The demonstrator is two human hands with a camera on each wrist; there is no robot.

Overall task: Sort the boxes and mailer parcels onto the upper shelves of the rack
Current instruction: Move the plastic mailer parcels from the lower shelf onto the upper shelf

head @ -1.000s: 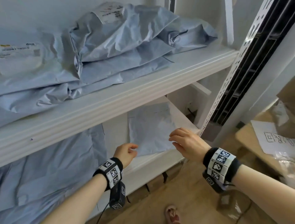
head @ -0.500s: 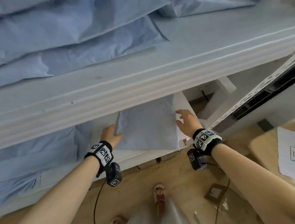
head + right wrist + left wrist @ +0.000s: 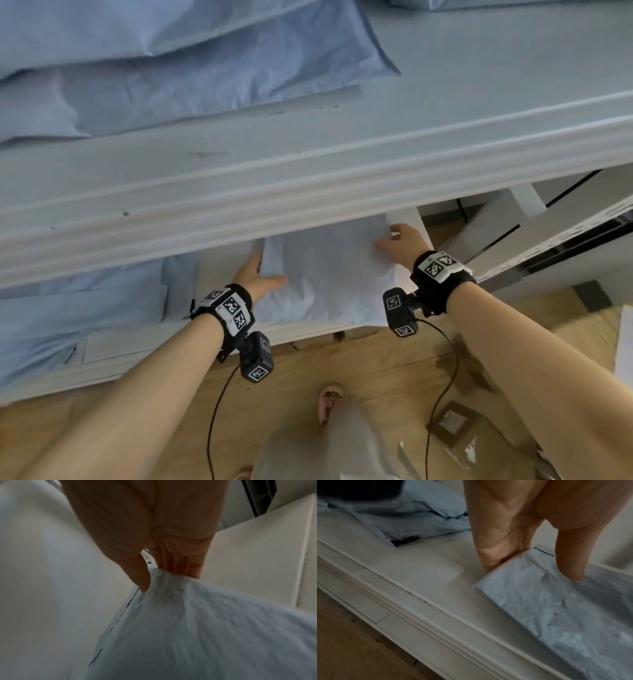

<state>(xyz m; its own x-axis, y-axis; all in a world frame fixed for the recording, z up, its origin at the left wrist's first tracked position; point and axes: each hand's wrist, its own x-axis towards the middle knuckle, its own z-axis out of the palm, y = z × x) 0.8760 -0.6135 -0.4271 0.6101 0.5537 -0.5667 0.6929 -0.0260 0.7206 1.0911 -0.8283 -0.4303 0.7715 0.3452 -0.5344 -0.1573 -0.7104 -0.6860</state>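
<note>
A flat pale blue mailer parcel [image 3: 329, 277] lies on the lower shelf [image 3: 219, 334] of the white rack. My left hand [image 3: 263, 277] grips its left edge, thumb on top and fingers underneath, as the left wrist view shows [image 3: 530, 566]. My right hand [image 3: 400, 243] pinches its right edge between thumb and fingers, seen close up as the right hand [image 3: 154, 577] bunching the mailer parcel [image 3: 205, 628]. The far part of the parcel is hidden under the upper shelf [image 3: 308, 178]. Several blue mailers [image 3: 154, 61] are stacked on that upper shelf.
More blue mailers [image 3: 78, 315] lie on the lower shelf to the left. The upper shelf's thick front edge overhangs my hands. A perforated rack upright [image 3: 565, 236] stands at the right. Below is a wooden floor [image 3: 359, 370] with my foot [image 3: 330, 404] and scattered packaging [image 3: 455, 423].
Both hands have reached in from the sides and taken hold of the mailer's left and right edges. My view has tilted further down and closer to the lower shelf.
</note>
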